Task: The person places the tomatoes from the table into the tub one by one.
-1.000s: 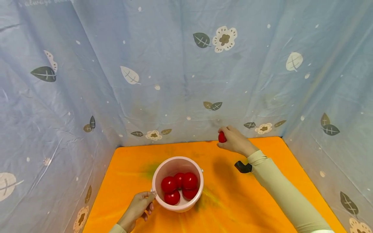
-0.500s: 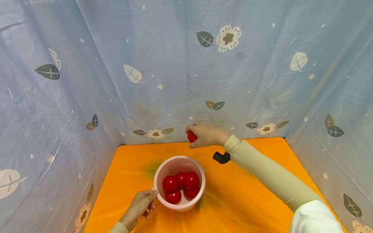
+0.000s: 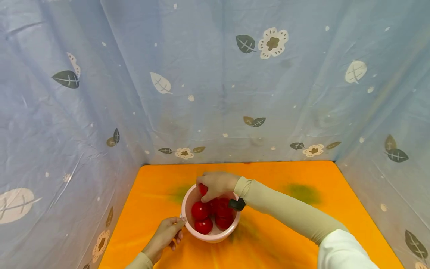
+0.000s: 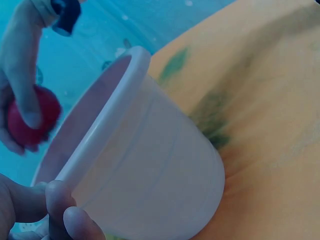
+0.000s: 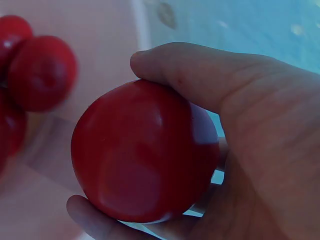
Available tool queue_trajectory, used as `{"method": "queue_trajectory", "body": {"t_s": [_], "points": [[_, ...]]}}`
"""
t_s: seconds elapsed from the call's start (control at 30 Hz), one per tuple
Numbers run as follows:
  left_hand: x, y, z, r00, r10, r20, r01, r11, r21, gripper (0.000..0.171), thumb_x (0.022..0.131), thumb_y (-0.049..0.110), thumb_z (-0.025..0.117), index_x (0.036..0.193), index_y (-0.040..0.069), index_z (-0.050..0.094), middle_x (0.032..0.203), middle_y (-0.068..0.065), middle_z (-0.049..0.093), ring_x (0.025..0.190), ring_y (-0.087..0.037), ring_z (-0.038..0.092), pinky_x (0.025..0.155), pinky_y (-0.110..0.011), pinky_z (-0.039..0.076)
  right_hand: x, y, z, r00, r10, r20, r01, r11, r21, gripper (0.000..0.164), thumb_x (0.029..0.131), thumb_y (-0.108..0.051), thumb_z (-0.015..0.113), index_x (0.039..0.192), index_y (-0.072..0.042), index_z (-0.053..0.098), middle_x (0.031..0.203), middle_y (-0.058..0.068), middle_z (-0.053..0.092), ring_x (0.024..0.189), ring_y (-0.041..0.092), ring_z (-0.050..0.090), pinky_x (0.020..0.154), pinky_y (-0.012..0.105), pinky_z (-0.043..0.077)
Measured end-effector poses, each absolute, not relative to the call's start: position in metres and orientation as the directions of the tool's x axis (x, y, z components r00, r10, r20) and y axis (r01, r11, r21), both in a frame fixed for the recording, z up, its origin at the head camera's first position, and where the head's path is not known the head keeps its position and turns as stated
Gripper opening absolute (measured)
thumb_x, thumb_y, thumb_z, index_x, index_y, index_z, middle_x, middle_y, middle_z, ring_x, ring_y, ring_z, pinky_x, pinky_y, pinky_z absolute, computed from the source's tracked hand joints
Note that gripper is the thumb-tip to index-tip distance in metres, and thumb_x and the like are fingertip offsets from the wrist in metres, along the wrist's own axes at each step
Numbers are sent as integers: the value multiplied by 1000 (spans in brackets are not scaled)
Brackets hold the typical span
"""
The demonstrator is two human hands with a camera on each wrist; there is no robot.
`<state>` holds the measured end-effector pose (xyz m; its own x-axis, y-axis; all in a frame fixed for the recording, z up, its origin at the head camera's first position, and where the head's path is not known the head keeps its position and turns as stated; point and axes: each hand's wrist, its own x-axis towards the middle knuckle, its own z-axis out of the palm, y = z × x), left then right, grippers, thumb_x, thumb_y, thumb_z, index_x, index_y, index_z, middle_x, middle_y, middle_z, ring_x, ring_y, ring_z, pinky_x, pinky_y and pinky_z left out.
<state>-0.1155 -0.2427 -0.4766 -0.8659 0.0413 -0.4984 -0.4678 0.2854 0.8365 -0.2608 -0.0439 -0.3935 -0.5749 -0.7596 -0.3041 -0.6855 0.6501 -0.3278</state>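
A pale pink bucket (image 3: 212, 238) stands on the orange cloth, with several shiny red balls (image 3: 203, 226) in its bottom. My left hand (image 3: 166, 233) pinches the bucket's rim at its left side between thumb and fingers; the left wrist view shows this from close by, along the outer wall (image 4: 150, 160). Over the far part of the bucket's mouth is my right hand (image 3: 220, 184), gripping another red ball (image 5: 145, 150) with thumb and fingers curled round it. That ball is just above the others, touching none of them in the right wrist view.
An orange cloth (image 3: 285, 231) with green patches covers the table. Blue curtains (image 3: 208, 93) printed with leaves and flowers enclose it at the back and both sides. A black curved piece (image 3: 237, 204) sits at my right wrist, over the bucket's right rim.
My right hand has carried the red ball leftward from the right side of the table, then down to the bucket's mouth. My left hand keeps its hold on the rim.
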Motion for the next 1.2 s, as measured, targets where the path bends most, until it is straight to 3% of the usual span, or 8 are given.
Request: {"method": "queue_trajectory", "body": {"t_s": [0.3,0.4,0.57,0.7,0.9,1.2], "points": [[-116,-242,-476,-863,46,-503,-472,284,835,37,98,40,51,97,4,60,60,3,53,50,-10,47,42,-21,41,-241,-58,-423,-531,-765,-365,-739,629,-243,58,79,-46,75,129,-29,52,129,-1,53,109,12,52,93,29,51],[-116,-241,-475,-866,40,-499,-469,287,836,37,98,40,51,95,4,59,59,3,53,50,-10,47,41,-21,41,-237,-61,-425,-494,-772,-399,-787,593,-172,54,77,-46,77,124,-30,56,121,-4,55,105,10,53,90,27,51],[-115,-241,-474,-866,33,-499,-471,281,836,37,98,40,51,95,4,60,60,3,52,50,-10,48,42,-22,41,-235,-65,-428,-409,-779,-475,-839,526,-139,39,74,-45,80,106,-33,60,99,-10,52,85,5,52,77,22,50],[-114,-240,-473,-864,32,-503,-475,279,834,38,98,40,51,95,3,60,60,2,52,51,-10,47,42,-21,41,-229,-66,-429,-397,-755,-522,-844,524,-116,34,73,-44,81,95,-32,58,96,-9,48,81,6,51,71,21,48],[-114,-240,-473,-866,39,-498,-471,267,841,39,97,41,52,94,3,60,59,3,52,51,-9,48,42,-21,41,-224,-68,-428,-351,-729,-588,-866,491,-91,28,70,-45,81,84,-30,62,84,-11,54,81,5,48,65,18,44],[-114,-242,-475,-869,43,-493,-466,262,845,38,97,41,52,91,4,59,59,3,50,51,-10,48,42,-21,41,-217,-70,-428,-309,-700,-643,-877,471,-92,27,73,-43,79,89,-27,64,74,-14,57,75,5,53,66,15,45]]}}
